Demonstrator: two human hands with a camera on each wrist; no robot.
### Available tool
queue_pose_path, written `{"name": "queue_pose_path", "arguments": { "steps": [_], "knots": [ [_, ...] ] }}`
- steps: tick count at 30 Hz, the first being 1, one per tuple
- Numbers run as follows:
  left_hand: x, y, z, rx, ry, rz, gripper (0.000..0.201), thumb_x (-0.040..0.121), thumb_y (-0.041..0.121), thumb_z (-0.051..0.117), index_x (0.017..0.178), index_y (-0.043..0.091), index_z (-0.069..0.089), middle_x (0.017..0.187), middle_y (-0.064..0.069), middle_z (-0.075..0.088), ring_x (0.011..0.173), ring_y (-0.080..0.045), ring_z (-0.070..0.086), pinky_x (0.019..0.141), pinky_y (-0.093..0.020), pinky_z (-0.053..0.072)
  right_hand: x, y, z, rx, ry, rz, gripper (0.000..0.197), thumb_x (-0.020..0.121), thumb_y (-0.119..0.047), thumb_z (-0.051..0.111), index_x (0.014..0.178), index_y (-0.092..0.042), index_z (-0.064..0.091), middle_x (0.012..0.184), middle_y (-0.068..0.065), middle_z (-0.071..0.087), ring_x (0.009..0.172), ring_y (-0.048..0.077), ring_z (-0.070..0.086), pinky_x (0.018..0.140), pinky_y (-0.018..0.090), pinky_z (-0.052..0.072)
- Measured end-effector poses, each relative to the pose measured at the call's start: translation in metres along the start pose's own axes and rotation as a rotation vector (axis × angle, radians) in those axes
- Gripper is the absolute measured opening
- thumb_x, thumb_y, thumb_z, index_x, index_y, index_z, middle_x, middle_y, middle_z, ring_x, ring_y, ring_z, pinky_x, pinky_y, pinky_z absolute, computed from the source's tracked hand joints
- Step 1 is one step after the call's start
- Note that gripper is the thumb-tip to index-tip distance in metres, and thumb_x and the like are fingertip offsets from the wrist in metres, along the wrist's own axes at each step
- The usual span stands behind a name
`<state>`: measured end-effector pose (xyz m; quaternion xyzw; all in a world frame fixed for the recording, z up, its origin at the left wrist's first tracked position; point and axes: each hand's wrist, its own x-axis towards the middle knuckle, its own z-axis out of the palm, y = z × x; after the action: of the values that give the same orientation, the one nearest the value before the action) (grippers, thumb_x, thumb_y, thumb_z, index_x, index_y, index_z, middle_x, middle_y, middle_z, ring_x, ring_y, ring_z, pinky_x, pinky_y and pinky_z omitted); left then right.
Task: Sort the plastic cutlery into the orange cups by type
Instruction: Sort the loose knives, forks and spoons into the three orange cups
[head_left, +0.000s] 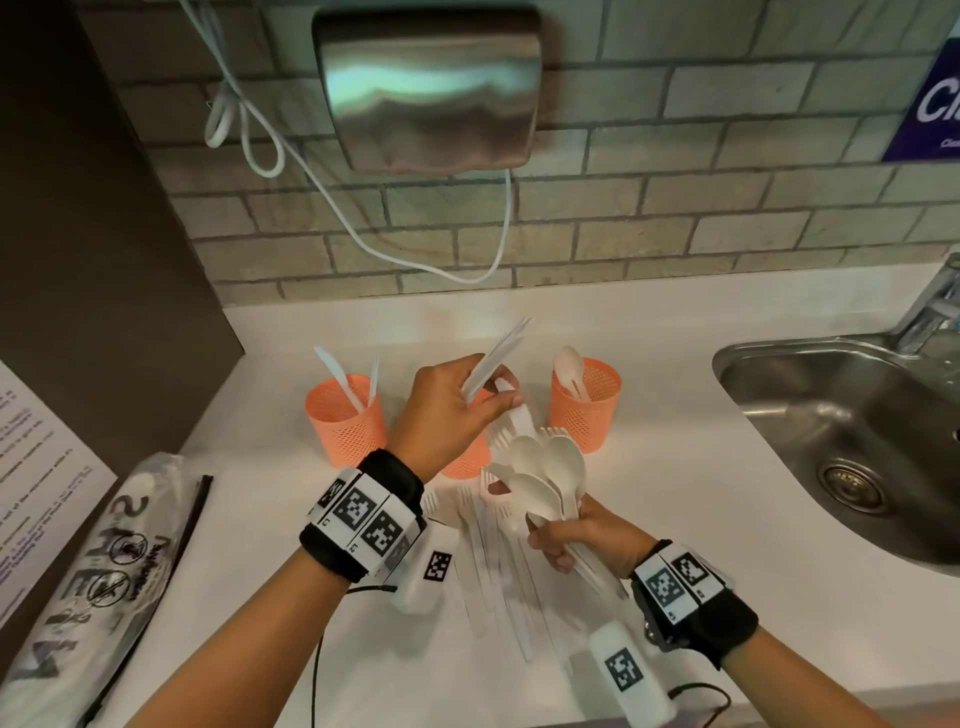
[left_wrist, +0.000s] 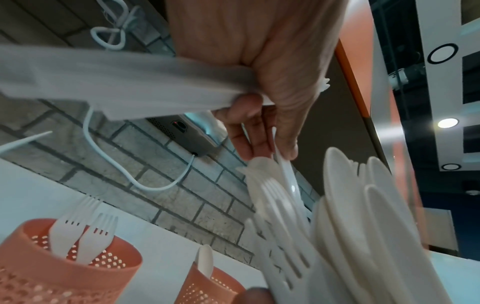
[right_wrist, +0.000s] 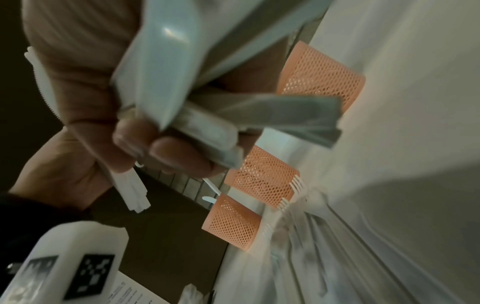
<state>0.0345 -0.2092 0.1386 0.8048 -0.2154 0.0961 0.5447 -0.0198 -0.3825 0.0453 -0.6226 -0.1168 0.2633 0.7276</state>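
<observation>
The left hand (head_left: 447, 410) was raised above the middle orange cup (head_left: 470, 462), its fingers curled round a few white handles (head_left: 491, 358) that fanned up and away toward the tiled wall, while thumb and fingertips pinched the tip of a serrated knife (head_left: 519, 415) standing out of the bundle below. In the left wrist view the same hand (left_wrist: 262, 67) clamped those handles against the palm. The right hand (head_left: 584, 535) sat lower and nearer — fingers wrapped tight round a mixed bundle (head_left: 545, 478) of spoons, forks and knives, bowls and tines pointing up toward the left hand. The right wrist view showed its fingers (right_wrist: 145, 144) closed on the handle ends, though blur hid the count.

Three orange mesh cups stood in a row on the white surface (head_left: 675, 519): the left cup (head_left: 345, 421) held two knives, the right cup (head_left: 584, 405) held spoons, and the middle one, mostly hidden behind the left hand in the head view, held two forks (left_wrist: 83, 234) as seen from the left wrist. More forks and knives (head_left: 493, 561) lay loose on the surface between the forearms. A printed plastic bag (head_left: 104, 587) lay at the left, a steel sink (head_left: 852, 441) at the right, and a metal dispenser (head_left: 428, 85) hung on the wall.
</observation>
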Motion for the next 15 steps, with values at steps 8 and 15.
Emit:
{"name": "queue_pose_path", "arguments": {
  "steps": [8, 15],
  "knots": [
    [0.01, -0.004, 0.009, 0.043, -0.047, -0.035, 0.009, 0.091, 0.02, 0.056, 0.09, 0.013, 0.052, 0.075, 0.003, 0.064, 0.073, -0.023, 0.065, 0.07, -0.034, 0.051, 0.002, -0.005, -0.004, 0.209, -0.151, 0.067, 0.063, 0.065, -0.006, 0.055, 0.127, -0.019, 0.051, 0.055, -0.006, 0.049, 0.041, 0.005, 0.042, 0.044, 0.019, 0.036],
    [0.021, 0.004, 0.01, -0.441, 0.216, -0.276, 0.013, 0.095, 0.015, 0.05, 0.093, 0.003, 0.055, 0.074, -0.014, 0.067, 0.051, -0.006, 0.065, 0.039, -0.015, 0.043, -0.001, -0.011, -0.01, 0.302, -0.197, 0.094, 0.032, 0.057, -0.023, 0.079, 0.065, -0.012, 0.05, 0.05, -0.004, 0.042, 0.041, 0.004, 0.039, 0.044, 0.016, 0.034]
  ]
}}
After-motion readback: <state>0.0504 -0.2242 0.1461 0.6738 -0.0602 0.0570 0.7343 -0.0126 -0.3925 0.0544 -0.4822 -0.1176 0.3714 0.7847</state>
